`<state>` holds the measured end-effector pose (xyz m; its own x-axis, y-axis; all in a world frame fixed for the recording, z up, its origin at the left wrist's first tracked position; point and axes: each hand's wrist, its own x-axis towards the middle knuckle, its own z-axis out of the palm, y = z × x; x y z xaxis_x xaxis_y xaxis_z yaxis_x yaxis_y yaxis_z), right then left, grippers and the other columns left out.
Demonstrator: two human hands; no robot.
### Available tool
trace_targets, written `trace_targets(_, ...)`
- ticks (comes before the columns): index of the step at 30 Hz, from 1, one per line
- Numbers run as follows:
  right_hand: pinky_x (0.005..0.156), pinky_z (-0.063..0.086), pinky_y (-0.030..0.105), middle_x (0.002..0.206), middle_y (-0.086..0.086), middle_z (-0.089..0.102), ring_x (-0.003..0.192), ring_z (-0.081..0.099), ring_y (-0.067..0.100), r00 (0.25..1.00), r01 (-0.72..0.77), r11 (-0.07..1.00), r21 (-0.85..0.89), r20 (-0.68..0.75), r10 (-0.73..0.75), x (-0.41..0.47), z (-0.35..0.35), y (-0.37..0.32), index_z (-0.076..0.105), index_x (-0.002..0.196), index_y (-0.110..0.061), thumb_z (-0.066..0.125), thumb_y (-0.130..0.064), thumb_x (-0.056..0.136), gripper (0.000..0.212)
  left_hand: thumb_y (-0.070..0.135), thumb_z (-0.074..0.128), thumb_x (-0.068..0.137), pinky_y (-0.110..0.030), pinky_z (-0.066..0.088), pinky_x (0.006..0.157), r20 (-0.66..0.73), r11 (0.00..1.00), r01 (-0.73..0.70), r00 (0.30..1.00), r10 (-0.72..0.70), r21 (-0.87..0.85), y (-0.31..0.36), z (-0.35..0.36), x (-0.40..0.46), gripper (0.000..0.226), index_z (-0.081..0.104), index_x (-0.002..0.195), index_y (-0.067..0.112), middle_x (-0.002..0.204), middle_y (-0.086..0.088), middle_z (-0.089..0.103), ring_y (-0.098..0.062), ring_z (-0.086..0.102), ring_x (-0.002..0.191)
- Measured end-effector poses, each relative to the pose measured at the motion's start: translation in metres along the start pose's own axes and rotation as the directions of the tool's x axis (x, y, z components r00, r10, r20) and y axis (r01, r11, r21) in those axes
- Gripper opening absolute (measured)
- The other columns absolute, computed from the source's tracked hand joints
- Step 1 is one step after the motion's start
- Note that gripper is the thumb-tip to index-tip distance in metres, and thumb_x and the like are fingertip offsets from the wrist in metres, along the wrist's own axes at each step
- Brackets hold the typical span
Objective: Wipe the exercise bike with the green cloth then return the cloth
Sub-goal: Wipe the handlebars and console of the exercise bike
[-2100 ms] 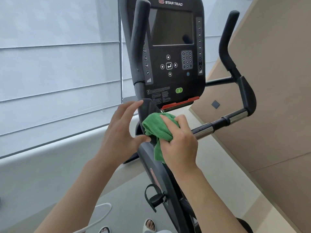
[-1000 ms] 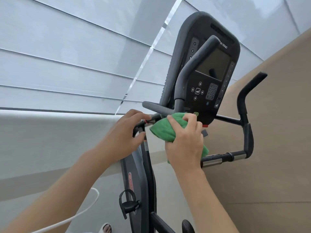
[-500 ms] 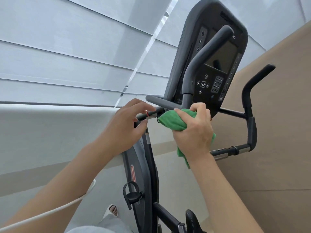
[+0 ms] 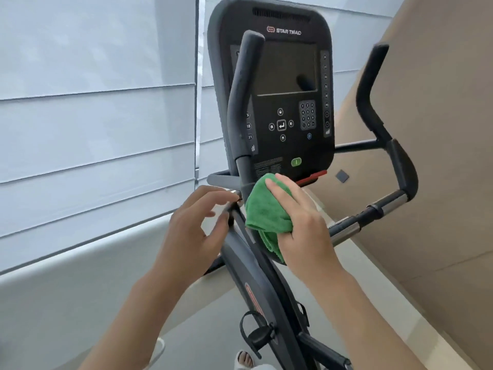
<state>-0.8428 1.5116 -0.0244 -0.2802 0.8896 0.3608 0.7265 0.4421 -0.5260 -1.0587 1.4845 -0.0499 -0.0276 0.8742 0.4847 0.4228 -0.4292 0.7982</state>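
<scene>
The green cloth [image 4: 266,212], soft and light, is bunched under the right hand [image 4: 301,222], whose curled fingers grip it against the exercise bike [image 4: 256,279] below the console, while the left hand [image 4: 194,231] hangs loosely open, holding nothing.

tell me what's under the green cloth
The cloth is pressed by the right hand onto the bike frame, just below the console. The dark frame shows around it; the patch directly beneath is covered, so its state cannot be seen.
</scene>
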Motion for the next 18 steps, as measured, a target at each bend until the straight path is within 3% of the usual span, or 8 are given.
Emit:
trace_targets(3, 0.123, 0.027, 0.016, 0.158, -0.006, 0.044, 0.145, 0.042, 0.015, 0.992, -0.114, 0.993, -0.044, 0.053, 0.116, -0.003, -0.014, 0.01, 0.046, 0.158, -0.019, 0.053, 0.017, 0.085, 0.081, 0.008, 0.06, 0.096, -0.037, 0.059, 0.09, -0.026, 0.999, 0.0, 1.0, 0.001, 0.035, 0.005, 0.001, 0.011, 0.036, 0.069, 0.118, 0.034, 0.122, 0.012, 0.067, -0.021, 0.066, 0.117)
trace_targets(6, 0.116, 0.045, 0.036, 0.146, -0.005, 0.056, 0.134, 0.053, 0.016, 0.973, -0.23, 0.973, -0.016, -0.022, 0.23, 0.026, -0.038, 0.02, 0.054, 0.151, -0.017, 0.052, 0.01, 0.094, 0.062, 0.005, 0.061, 0.095, -0.039, 0.058, 0.088, -0.035, 0.996, -0.038, 0.999, 0.04, 0.08, 0.011, 0.003, 0.024, 0.033, 0.071, 0.118, 0.027, 0.119, 0.013, 0.068, -0.022, 0.066, 0.116)
trace_targets(7, 0.112, 0.048, 0.037, 0.14, -0.009, 0.062, 0.129, 0.057, 0.014, 0.971, -0.238, 0.971, 0.02, 0.016, 0.237, 0.036, -0.045, 0.022, 0.057, 0.148, -0.022, 0.056, 0.001, 0.099, 0.054, 0.004, 0.061, 0.095, -0.041, 0.058, 0.088, -0.034, 0.995, -0.046, 0.998, 0.049, 0.087, 0.013, 0.005, 0.027, 0.033, 0.072, 0.118, 0.025, 0.119, 0.012, 0.068, -0.023, 0.066, 0.115)
trace_targets(10, 0.096, 0.053, 0.035, 0.115, -0.021, 0.072, 0.108, 0.065, 0.004, 0.924, -0.273, 0.953, 0.129, 0.31, 0.223, 0.041, -0.046, 0.01, 0.062, 0.137, -0.044, 0.059, -0.04, 0.104, 0.033, 0.005, 0.061, 0.095, -0.043, 0.058, 0.088, -0.007, 0.994, -0.057, 0.998, 0.058, 0.098, 0.016, 0.012, 0.034, 0.031, 0.072, 0.119, 0.021, 0.118, 0.01, 0.068, -0.024, 0.066, 0.116)
trace_targets(12, 0.104, 0.049, 0.042, 0.138, -0.021, 0.061, 0.124, 0.057, 0.011, 0.904, -0.262, 0.965, -0.001, 0.35, 0.246, 0.025, -0.031, 0.001, 0.043, 0.154, -0.043, 0.048, -0.061, 0.101, 0.056, 0.006, 0.061, 0.096, -0.043, 0.056, 0.089, 0.011, 0.99, -0.078, 0.997, 0.077, 0.118, 0.014, 0.018, 0.036, 0.029, 0.072, 0.12, 0.018, 0.118, 0.006, 0.068, -0.023, 0.065, 0.117)
trace_targets(14, 0.111, 0.041, 0.05, 0.159, -0.012, 0.038, 0.138, 0.042, 0.018, 0.925, -0.197, 0.956, -0.216, 0.282, 0.254, 0.009, -0.013, -0.013, 0.018, 0.164, -0.032, 0.028, -0.079, 0.095, 0.084, 0.007, 0.06, 0.098, -0.041, 0.055, 0.094, 0.012, 0.987, -0.098, 0.995, 0.098, 0.124, 0.011, 0.026, 0.039, 0.026, 0.072, 0.12, 0.013, 0.118, 0.002, 0.068, -0.023, 0.064, 0.118)
trace_targets(16, 0.106, 0.042, 0.051, 0.157, -0.003, 0.037, 0.134, 0.043, 0.024, 0.936, -0.187, 0.915, -0.358, 0.22, 0.277, 0.005, 0.001, -0.019, 0.015, 0.164, -0.024, 0.016, -0.085, 0.088, 0.097, 0.006, 0.057, 0.1, -0.037, 0.052, 0.097, 0.008, 0.987, -0.11, 0.994, 0.11, 0.116, 0.008, 0.036, 0.041, 0.025, 0.071, 0.12, 0.01, 0.119, 0.0, 0.067, -0.025, 0.064, 0.118)
trace_targets(18, 0.091, 0.048, 0.048, 0.129, -0.002, 0.056, 0.113, 0.058, 0.026, 0.934, -0.23, 0.904, -0.36, 0.179, 0.309, 0.023, 0.006, -0.014, 0.037, 0.148, -0.025, 0.019, -0.085, 0.086, 0.088, 0.006, 0.055, 0.101, -0.037, 0.051, 0.097, 0.016, 0.99, -0.102, 0.995, 0.101, 0.096, 0.002, 0.045, 0.043, 0.025, 0.07, 0.121, 0.009, 0.119, -0.002, 0.067, -0.027, 0.063, 0.118)
